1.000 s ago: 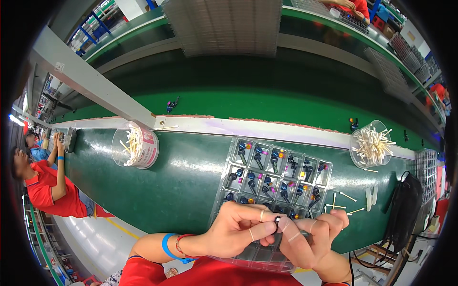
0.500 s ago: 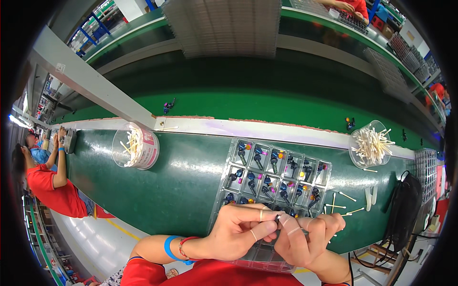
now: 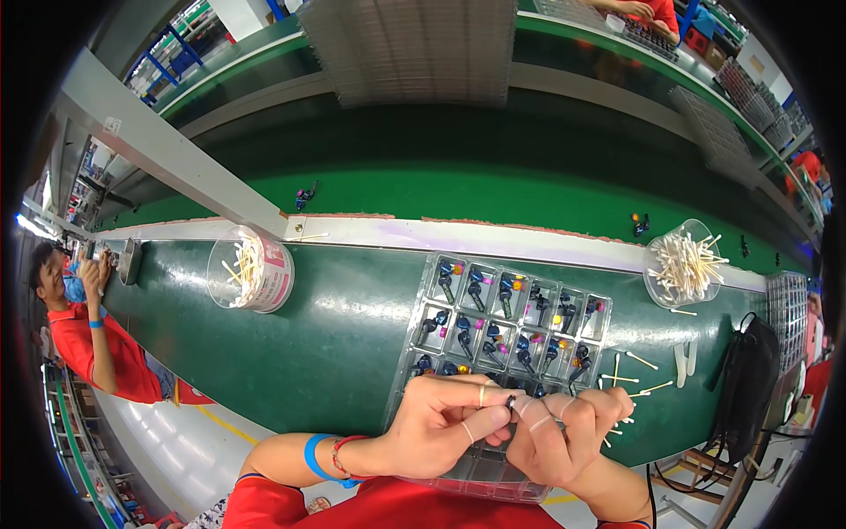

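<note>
My left hand [image 3: 445, 428] pinches a small dark piece [image 3: 511, 403] with a white spot, mostly hidden by the fingertips. Pressed up against it are the closed fingers of my right hand [image 3: 560, 441]; what they hold, if anything, is covered. Both hands wear pale finger bands. Below and beyond them lies a clear plastic tray [image 3: 429, 295] with rows of compartments. Dark blue earphones [image 3: 477, 295] with orange, pink or yellow parts sit in its far compartments. My hands cover some of the nearer ones.
Tubs of cotton swabs stand left [image 3: 273, 278] and right [image 3: 687, 269]. Loose swabs [image 3: 620, 379] lie right of the tray, near a black bag [image 3: 749, 379]. A green conveyor belt [image 3: 476, 189] carries earphones behind a white ledge [image 3: 423, 236]. A co-worker [image 3: 88, 344] is at far left.
The earphones on the belt have shifted slightly left. The co-worker at far left has raised their head and an arm. My hands have barely moved and keep their pinch.
</note>
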Demonstrator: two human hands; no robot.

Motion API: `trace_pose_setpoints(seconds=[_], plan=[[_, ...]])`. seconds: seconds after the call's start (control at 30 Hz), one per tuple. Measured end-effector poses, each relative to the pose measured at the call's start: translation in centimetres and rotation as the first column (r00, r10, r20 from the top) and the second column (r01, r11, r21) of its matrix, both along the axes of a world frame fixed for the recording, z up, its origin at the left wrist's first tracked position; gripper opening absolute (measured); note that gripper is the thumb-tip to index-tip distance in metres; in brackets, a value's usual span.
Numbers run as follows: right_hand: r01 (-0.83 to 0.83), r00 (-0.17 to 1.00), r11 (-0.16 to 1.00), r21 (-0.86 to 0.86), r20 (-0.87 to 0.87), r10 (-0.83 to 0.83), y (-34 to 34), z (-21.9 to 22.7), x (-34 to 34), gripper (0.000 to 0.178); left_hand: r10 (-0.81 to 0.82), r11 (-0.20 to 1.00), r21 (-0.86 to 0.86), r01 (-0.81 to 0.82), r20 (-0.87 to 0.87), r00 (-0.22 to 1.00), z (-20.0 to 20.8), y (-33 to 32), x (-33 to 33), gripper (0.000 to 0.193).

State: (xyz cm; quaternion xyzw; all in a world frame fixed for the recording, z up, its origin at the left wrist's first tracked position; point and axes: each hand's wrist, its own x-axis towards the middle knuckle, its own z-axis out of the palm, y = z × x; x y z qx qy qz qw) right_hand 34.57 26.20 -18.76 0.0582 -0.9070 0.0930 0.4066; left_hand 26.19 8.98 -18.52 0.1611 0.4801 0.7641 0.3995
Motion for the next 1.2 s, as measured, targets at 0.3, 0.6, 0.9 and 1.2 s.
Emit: trace_pose_setpoints(seconds=[0.3, 0.6, 0.9, 1.2], plan=[[-0.04, 0.999, 0.999, -0.013, -0.022, 0.04, 0.4, -0.1, -0.2, 0.016, -0.075, 0.996, -0.044, 0.076, 0.031, 0.997, 0.0, -0.1, -0.5, 0.024], [0.043, 0.998, 0.997, 0.068, 0.052, -0.047, -0.2, 0.3, 0.0, 0.023, -0.034, 0.997, -0.077, 0.032, -0.024, 0.999, 0.1, -0.1, -0.3, 0.022], [-0.028, 0.998, 0.998, 0.047, 0.065, 0.025, 0.1, 0.0, 0.2, 0.024, -0.035, 0.996, -0.083, 0.036, 0.01, 0.999, -0.2, 0.0, -0.1, 0.021], [0.039, 0.996, 0.999, 0.02, 0.075, -0.041, -0.3, 0.4, 0.0, 0.025, -0.044, 0.999, -0.028, 0.044, 0.012, 0.999, -0.8, -0.1, -0.4, 0.022]])
